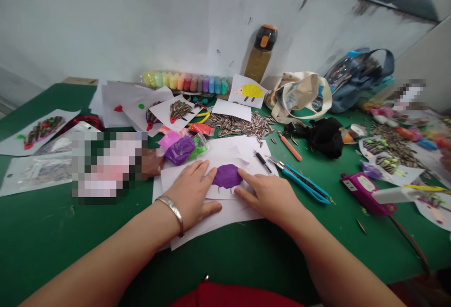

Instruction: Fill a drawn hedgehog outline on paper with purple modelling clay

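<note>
A flat patch of purple clay lies on a white paper sheet on the green table. My left hand rests flat on the paper just left of the clay, fingers stretched out, a silver bracelet on the wrist. My right hand lies on the paper at the clay's right, its index finger pressing the clay's edge. Neither hand holds anything.
Blue scissors and a pen lie right of the paper. A pile of sunflower seeds, clay bags, a row of coloured clay tubs, a bottle, bags, a glue gun and seed pictures crowd the table.
</note>
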`<state>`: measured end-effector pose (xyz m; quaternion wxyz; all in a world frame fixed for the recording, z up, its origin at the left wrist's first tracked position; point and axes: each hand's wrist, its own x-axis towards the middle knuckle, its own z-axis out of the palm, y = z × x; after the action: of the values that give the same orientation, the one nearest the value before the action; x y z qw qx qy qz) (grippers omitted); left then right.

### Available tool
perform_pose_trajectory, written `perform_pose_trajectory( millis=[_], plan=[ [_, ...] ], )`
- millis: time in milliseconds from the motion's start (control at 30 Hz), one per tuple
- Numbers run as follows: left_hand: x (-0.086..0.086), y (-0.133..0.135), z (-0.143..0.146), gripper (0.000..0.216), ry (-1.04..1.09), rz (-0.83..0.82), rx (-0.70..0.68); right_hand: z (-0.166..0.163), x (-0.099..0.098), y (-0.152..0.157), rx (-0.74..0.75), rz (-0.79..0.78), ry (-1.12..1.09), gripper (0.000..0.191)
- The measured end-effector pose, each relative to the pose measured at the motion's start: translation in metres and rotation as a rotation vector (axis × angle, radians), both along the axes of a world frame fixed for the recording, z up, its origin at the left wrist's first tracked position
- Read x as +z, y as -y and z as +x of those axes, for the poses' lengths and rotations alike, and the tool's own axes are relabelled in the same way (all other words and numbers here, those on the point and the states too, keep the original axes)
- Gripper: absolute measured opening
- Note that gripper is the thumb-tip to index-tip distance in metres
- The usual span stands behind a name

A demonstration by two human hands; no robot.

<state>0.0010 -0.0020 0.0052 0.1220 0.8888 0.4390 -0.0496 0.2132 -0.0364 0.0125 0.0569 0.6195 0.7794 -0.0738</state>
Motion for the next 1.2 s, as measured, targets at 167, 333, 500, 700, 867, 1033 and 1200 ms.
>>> perform_pose_trajectory(
  millis=[167, 333, 500, 700, 867, 1033, 1200],
  plan=[
    [-0.002, 0.000, -0.001, 0.078, -0.005, 0.027, -0.010, 0.003, 0.002, 0.004, 0.008, -0.025, -0.019, 0.051],
    [-0.003, -0.001, -0.002, 0.079, 0.019, 0.011, -0.015, 0.002, 0.000, 0.003, 0.019, -0.007, -0.071, 0.052],
    [-0.004, -0.001, -0.003, 0.078, 0.053, 0.009, -0.015, -0.007, -0.001, -0.001, 0.019, -0.027, -0.079, 0.059],
    [-0.001, -0.001, -0.001, 0.087, 0.026, -0.037, -0.004, 0.000, -0.006, -0.006, -0.006, -0.039, -0.165, 0.055],
    [-0.002, 0.000, -0.002, 0.086, 0.039, -0.015, -0.008, 0.006, -0.010, -0.002, 0.044, 0.000, -0.294, 0.056],
    [-0.005, -0.003, -0.008, 0.083, 0.060, 0.020, -0.054, -0.007, -0.008, 0.006, 0.218, -0.010, -0.226, 0.054],
    [-0.004, -0.008, -0.012, 0.079, 0.049, 0.018, -0.064, -0.007, -0.008, 0.001, 0.148, 0.184, -0.244, 0.055]
  ],
)
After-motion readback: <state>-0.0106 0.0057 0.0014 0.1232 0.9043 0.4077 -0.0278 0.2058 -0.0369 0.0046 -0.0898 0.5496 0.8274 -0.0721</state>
